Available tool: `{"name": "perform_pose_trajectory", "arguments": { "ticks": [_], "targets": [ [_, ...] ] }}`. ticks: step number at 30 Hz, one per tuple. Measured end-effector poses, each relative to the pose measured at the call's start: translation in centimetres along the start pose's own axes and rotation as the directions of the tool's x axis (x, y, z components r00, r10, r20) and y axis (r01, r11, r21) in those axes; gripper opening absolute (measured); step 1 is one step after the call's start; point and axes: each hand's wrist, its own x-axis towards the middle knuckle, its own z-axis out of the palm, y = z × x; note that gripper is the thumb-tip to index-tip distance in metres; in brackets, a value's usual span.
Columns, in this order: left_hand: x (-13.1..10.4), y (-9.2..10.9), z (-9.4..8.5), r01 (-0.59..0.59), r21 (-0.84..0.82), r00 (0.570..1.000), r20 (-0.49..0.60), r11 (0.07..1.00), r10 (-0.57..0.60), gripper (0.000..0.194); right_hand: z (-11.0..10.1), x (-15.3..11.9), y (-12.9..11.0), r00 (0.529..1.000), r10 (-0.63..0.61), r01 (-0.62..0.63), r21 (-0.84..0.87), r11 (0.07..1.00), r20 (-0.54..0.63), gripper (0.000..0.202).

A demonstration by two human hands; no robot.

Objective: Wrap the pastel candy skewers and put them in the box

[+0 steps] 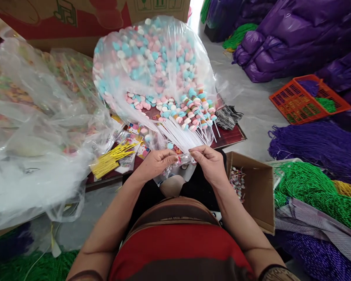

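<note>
Between my two hands, close to the table's front edge, is a small clear plastic wrapper [185,158] with colored print. My left hand [158,163] pinches one side of it between thumb and fingers. The other side is pinched by my right hand [208,160]. Just beyond them lies a bundle of white sticks [181,134]. Skewers of marshmallow-like candies [197,109] in blue, pink, white and brown rest behind the sticks. A large clear bag [152,58] of loose pink, blue and white candies stands open at the back. Yellow twist ties [112,158] lie left of my left hand on printed wrappers [128,156].
At left, large clear bags [32,117] hold orange and green candies. A cardboard box [256,187] with wrapped pieces stands at my right. Purple sacks [298,35], an orange basket [307,101] and green cord bundles [312,191] are farther right. Dark cloth [228,117] lies by the table's right corner.
</note>
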Motion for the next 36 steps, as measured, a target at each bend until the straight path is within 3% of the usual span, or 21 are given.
{"name": "perform_pose_trajectory", "arguments": {
  "ticks": [4,7,10,14,17,23,27,31,34,36],
  "targets": [
    [0.0,0.4,0.2,0.004,-0.095,0.999,0.04,0.995,-0.001,0.039,0.6,-0.1,-1.0,0.995,-0.057,0.043,-0.166,0.985,-0.078,0.035],
    [0.2,0.8,0.4,-0.048,-0.028,0.999,0.025,0.998,0.048,0.023,1.0,-0.1,-1.5,0.987,-0.121,0.092,-0.249,0.964,-0.105,0.038],
    [0.5,0.5,0.5,-0.12,0.068,0.991,-0.051,0.99,0.124,0.02,0.9,-0.1,-1.2,0.987,-0.135,0.109,-0.254,0.961,-0.088,0.041],
    [0.9,-0.3,0.5,-0.27,0.114,0.934,-0.21,0.956,0.289,0.02,-0.2,0.3,-0.3,0.985,-0.158,0.15,-0.111,0.982,-0.069,0.053],
    [1.0,-0.7,0.2,-0.376,0.171,0.872,-0.266,0.911,0.41,0.025,-0.8,0.3,-0.4,0.966,-0.25,0.241,-0.123,0.963,-0.062,0.051],
    [1.2,-1.1,-0.2,-0.472,0.349,0.765,-0.293,0.809,0.573,0.019,-1.1,-0.2,-1.9,0.911,-0.401,0.41,-0.297,0.862,0.092,0.038],
    [1.0,-1.1,0.0,-0.495,0.389,0.737,-0.285,0.777,0.613,0.015,-1.5,-0.1,-2.2,0.878,-0.409,0.476,-0.364,0.801,0.249,0.039],
    [0.7,-0.7,0.4,-0.523,0.41,0.713,-0.27,0.747,0.647,0.015,-1.5,0.2,-2.2,0.802,-0.397,0.579,-0.421,0.698,0.446,0.032],
    [0.6,-0.7,0.3,-0.527,0.433,0.689,-0.286,0.731,0.666,0.013,-1.4,0.2,-2.3,0.784,-0.448,0.618,-0.473,0.628,0.43,0.016],
    [0.6,-0.9,-0.2,-0.502,0.433,0.684,-0.33,0.749,0.65,0.013,-1.7,0.5,-2.5,0.795,-0.461,0.606,-0.467,0.645,0.395,0.023]
  ]
}}
